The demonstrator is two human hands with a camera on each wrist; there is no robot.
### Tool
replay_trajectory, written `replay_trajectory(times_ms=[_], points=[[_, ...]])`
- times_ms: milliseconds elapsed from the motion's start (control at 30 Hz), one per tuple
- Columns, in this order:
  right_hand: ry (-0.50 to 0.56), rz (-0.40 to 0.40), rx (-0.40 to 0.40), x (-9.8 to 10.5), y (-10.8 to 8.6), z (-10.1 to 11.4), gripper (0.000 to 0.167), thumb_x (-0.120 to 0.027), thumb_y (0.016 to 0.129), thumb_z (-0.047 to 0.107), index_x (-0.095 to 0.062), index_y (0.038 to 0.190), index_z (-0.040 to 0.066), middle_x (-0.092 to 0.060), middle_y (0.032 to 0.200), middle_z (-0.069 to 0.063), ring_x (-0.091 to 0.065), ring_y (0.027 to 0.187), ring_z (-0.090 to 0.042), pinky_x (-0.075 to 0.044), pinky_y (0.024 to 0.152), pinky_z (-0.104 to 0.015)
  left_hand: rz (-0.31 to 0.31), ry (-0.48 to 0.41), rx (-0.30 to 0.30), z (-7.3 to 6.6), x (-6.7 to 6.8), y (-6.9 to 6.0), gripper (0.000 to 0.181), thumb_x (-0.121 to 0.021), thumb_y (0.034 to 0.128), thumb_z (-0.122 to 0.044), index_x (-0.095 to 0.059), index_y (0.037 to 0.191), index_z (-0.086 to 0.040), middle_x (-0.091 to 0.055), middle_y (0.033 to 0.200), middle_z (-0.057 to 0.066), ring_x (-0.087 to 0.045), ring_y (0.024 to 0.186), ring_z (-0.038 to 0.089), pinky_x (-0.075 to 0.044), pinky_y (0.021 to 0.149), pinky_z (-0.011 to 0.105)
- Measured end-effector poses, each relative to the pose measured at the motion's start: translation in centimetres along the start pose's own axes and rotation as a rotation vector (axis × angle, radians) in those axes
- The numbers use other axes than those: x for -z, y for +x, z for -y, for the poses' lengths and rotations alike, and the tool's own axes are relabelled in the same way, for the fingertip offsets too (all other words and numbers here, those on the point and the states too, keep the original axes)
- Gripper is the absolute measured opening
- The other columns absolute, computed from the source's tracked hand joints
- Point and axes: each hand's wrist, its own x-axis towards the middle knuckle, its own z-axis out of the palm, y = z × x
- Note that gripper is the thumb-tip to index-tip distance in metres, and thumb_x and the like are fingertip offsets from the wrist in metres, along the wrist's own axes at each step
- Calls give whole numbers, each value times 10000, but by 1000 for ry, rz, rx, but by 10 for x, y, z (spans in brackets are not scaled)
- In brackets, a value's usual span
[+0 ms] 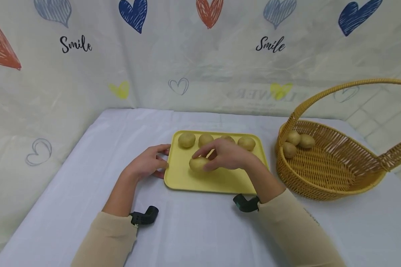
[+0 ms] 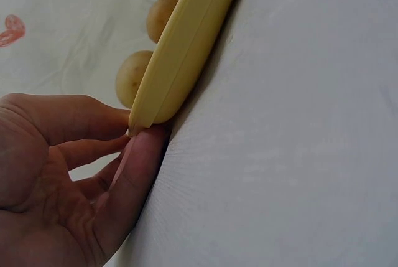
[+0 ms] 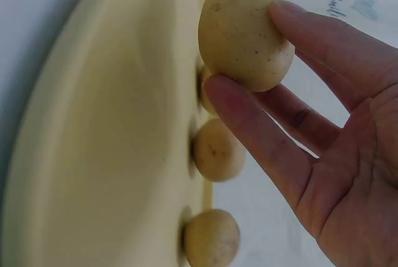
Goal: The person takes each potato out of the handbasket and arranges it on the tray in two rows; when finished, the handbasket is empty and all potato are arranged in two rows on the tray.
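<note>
In the head view, my right hand pinches a potato between thumb and fingers, over the left-middle part of a yellow tray. The right wrist view shows this speckled potato held at the fingertips. Along the tray's far side lies a row of several potatoes, among them a far-left potato and a far-right potato; my right hand partly covers the row. My left hand grips the tray's left edge. Close up in the left wrist view, its fingertips meet at the tray's rim.
A wicker basket with a tall arched handle stands right of the tray, with 3 potatoes at its left end. White cloth covers the table. Behind hangs a white sheet printed with hearts.
</note>
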Motion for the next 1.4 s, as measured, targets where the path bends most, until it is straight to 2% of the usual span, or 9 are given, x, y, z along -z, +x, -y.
replay_trajectory(times_ms=[267,533,733,967,1267,1400], points=[[-6,55,17,-21,24,2,356,-783,871,104,-775,1211,209,-719,1131,50,-629,1118,-167,-582,895,-269,15,10,-1,0,-1,2,760,-569,886,24,-351,1607,-77,-422,1477,147,-615,1022,247,-659,767,374],[-50,82,7,-26,34,14,354,-765,892,128,-762,1232,227,-712,1170,34,-656,1098,-172,-577,864,-254,-8,12,-3,2,2,1,756,-571,890,21,-356,1606,-92,-419,1486,134,-629,1041,259,-659,769,381],[-31,47,0,-27,32,15,322,-767,894,117,-772,1206,193,-739,1175,63,-670,1114,-178,-574,896,-261,-1,5,-6,2,3,0,769,-571,888,25,-340,1613,-89,-413,1493,138,-628,1039,252,-658,771,381],[-15,-9,-50,-24,27,14,300,-780,885,125,-784,1175,205,-713,1218,66,-685,1123,-211,-582,925,-298,0,3,-4,1,2,1,767,-581,893,20,-338,1613,-83,-415,1486,139,-628,1022,252,-658,769,379],[-39,-55,7,-11,12,14,285,-755,896,101,-778,1178,141,-687,1212,-60,-696,1109,-255,-596,924,-314,4,-7,-9,1,0,2,773,-582,884,30,-340,1610,-73,-421,1475,143,-607,1019,251,-658,766,380],[-47,-83,26,-3,0,17,284,-744,899,116,-778,1180,141,-716,1209,-64,-693,1109,-243,-597,919,-318,2,-12,-4,0,0,0,771,-583,883,35,-348,1608,-81,-422,1474,140,-603,1009,250,-658,766,381]])
